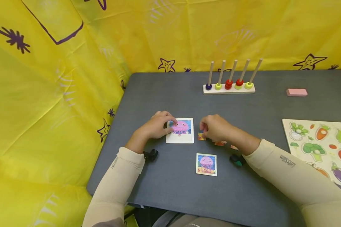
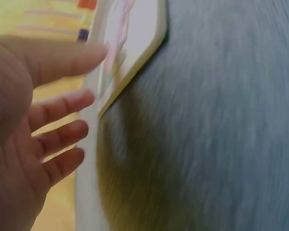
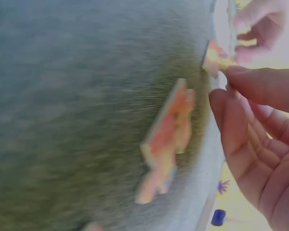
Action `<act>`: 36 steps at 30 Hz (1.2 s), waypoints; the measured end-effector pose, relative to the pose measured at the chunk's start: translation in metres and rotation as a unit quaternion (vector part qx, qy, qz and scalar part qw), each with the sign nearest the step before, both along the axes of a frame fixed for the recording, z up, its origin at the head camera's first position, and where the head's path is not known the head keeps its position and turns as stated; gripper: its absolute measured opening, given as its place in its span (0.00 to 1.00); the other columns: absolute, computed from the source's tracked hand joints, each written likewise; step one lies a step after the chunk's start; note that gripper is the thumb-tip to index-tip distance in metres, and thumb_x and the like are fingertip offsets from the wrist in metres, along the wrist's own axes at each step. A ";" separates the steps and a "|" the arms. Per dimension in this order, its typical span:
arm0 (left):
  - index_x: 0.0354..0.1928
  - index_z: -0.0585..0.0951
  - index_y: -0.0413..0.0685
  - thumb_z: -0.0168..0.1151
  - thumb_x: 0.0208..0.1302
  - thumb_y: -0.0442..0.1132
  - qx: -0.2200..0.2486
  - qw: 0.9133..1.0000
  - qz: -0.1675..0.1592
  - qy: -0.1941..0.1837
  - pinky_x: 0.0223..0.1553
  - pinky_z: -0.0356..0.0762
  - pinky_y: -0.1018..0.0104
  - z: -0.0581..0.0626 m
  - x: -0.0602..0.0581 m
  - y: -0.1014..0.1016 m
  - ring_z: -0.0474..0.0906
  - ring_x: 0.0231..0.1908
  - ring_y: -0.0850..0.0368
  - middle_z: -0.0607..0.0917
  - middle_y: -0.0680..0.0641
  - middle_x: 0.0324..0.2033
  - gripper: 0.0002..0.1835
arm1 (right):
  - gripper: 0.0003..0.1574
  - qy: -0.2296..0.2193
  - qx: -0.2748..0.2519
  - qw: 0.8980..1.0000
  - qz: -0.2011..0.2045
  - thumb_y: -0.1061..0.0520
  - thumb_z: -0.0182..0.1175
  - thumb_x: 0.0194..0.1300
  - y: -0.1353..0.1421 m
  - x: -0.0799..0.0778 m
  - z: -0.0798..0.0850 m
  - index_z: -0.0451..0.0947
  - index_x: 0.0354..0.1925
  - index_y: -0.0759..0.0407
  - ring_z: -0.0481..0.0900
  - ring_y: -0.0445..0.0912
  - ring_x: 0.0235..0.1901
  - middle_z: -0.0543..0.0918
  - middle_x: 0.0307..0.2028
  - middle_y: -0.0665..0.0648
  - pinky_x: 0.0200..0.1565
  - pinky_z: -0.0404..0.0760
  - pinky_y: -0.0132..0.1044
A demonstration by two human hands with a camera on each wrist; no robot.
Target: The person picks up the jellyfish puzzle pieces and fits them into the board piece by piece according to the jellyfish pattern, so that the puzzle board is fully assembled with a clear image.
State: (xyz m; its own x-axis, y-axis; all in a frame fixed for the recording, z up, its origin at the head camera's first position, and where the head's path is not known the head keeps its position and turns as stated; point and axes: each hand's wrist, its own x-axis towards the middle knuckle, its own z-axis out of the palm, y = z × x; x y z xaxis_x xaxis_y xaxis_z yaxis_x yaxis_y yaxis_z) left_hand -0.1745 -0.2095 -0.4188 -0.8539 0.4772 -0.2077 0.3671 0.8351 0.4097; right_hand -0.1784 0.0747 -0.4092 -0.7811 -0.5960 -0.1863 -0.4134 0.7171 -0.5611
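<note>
The left hand (image 1: pixel 159 124) comes in from the lower left, palm turned down, wrist bent toward the puzzle tray (image 1: pixel 179 140) and fingers arched over its left edge. Its grip is loose, thumb and fingertips parted, with nothing held between them; whether the fingertips press on the picture I cannot tell. The right hand (image 1: pixel 217 127) reaches in from the lower right, knuckles up, just beside the tray's right edge. Its grip is nearly closed, thumb and index finger pinching a small puzzle piece (image 1: pixel 201 136) near its edge; whether the piece is off the surface (image 1: pixel 164 97) is unclear.

A narrow strip of surface separates that piece from the tray. Two loose pieces, one orange (image 1: pixel 219 143) and one reddish (image 1: pixel 234 147), lie partly hidden below the right hand and forearm, hemming in its near side. A picture card (image 1: pixel 206 164) lies nearer the person, apart from the tray. Wider room runs behind the hands up to the peg stacker (image 1: pixel 229 90), and the vegetable board (image 1: pixel 317 138) stands well off to the right.

The tray is white and square, its upper part filled by a pink jellyfish on blue, its lower part bare white. The pinched piece shows yellow and orange, with some blue at the fingertips
</note>
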 end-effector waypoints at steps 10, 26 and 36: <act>0.55 0.84 0.57 0.77 0.56 0.50 -0.018 0.999 -0.025 -0.012 0.65 0.61 0.47 0.005 0.015 -0.013 0.66 0.62 0.46 0.75 0.51 0.60 0.23 | 0.06 -0.012 -0.066 0.998 0.021 0.60 0.71 0.61 -0.040 -0.012 0.007 0.82 0.35 0.56 0.78 0.45 0.32 0.83 0.28 0.50 0.39 0.76 0.40; 0.55 0.83 0.53 0.77 0.55 0.50 0.020 1.000 0.007 -0.021 0.66 0.63 0.47 0.001 0.019 -0.018 0.67 0.62 0.49 0.75 0.53 0.62 0.26 | 0.04 -0.003 -0.060 0.997 0.049 0.59 0.72 0.58 -0.101 -0.008 -0.014 0.86 0.32 0.56 0.80 0.43 0.31 0.85 0.25 0.48 0.39 0.77 0.37; 0.48 0.84 0.54 0.78 0.55 0.49 0.017 1.000 0.020 -0.003 0.62 0.63 0.47 -0.005 0.013 -0.013 0.69 0.60 0.48 0.77 0.52 0.57 0.19 | 0.07 0.010 -0.025 1.000 0.007 0.54 0.74 0.57 -0.102 -0.016 -0.012 0.86 0.28 0.54 0.80 0.45 0.32 0.84 0.24 0.48 0.35 0.76 0.37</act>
